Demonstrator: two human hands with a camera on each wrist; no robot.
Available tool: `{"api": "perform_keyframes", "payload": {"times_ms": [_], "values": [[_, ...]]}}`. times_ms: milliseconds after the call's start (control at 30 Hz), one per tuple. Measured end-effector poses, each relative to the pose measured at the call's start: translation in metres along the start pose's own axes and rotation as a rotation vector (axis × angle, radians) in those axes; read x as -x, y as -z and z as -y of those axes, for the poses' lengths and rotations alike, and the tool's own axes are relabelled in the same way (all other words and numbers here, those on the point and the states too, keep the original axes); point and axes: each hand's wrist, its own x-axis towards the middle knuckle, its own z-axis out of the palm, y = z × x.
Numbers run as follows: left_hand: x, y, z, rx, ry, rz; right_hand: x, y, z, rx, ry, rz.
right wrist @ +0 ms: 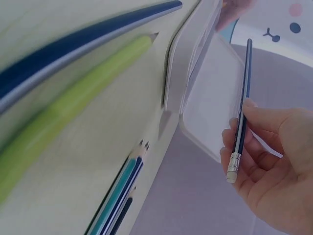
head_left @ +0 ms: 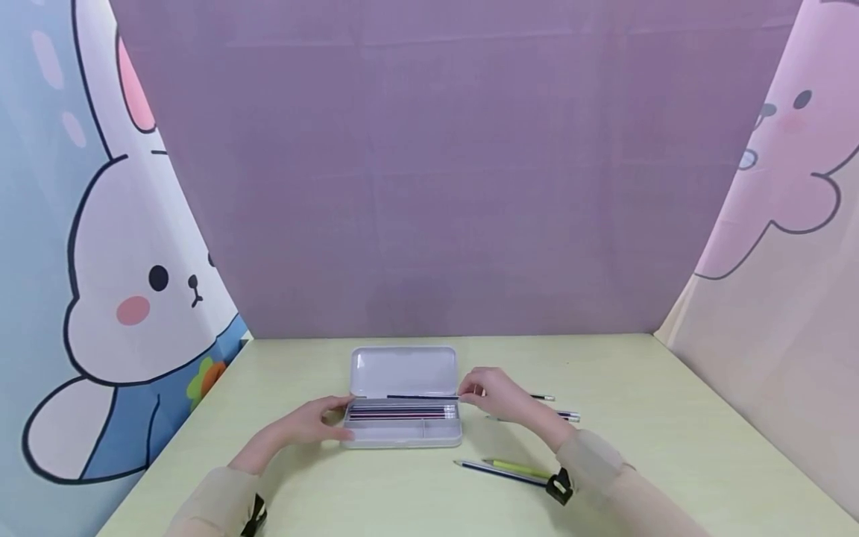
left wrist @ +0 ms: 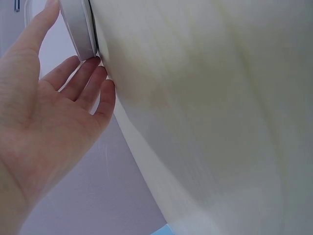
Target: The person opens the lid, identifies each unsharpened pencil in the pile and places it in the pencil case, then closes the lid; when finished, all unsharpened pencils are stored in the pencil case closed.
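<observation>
A white pencil case (head_left: 385,432) lies with its lid (head_left: 405,371) folded back. Several striped pencils (head_left: 403,412) lie side by side in its long rear compartment. My left hand (head_left: 309,423) holds the case's left end, thumb toward the front and fingers at the back; its fingertips meet the case wall (left wrist: 80,29) in the left wrist view. Above the case's back right edge, my right hand (head_left: 499,395) pinches a dark striped pencil (right wrist: 243,98) near its eraser end. That pencil's unsharpened-looking far end points left over the case.
Right of the case, a dark blue pencil (head_left: 503,473) and a yellow-green pencil (head_left: 520,469) lie on the table (head_left: 376,492). More striped pencils (right wrist: 117,196) lie farther back, partly hidden by the right forearm in the head view. A purple backdrop (head_left: 429,186) stands behind the table.
</observation>
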Motion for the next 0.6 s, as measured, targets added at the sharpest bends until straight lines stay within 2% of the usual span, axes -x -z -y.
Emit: {"api": "perform_keyframes", "payload": {"times_ms": [233,467,600], "values": [[-0.001,-0.001,0.001,0.012,0.001,0.000,-0.014,-0.012,0.004,-0.012,0.025,0.001],[-0.001,-0.001,0.001,0.034,-0.016,0.008,-0.023,-0.024,0.011,-0.029,-0.010,0.048],[-0.001,0.000,0.001,0.043,-0.025,0.010,-0.028,-0.027,0.014,-0.019,-0.002,0.061]]}}
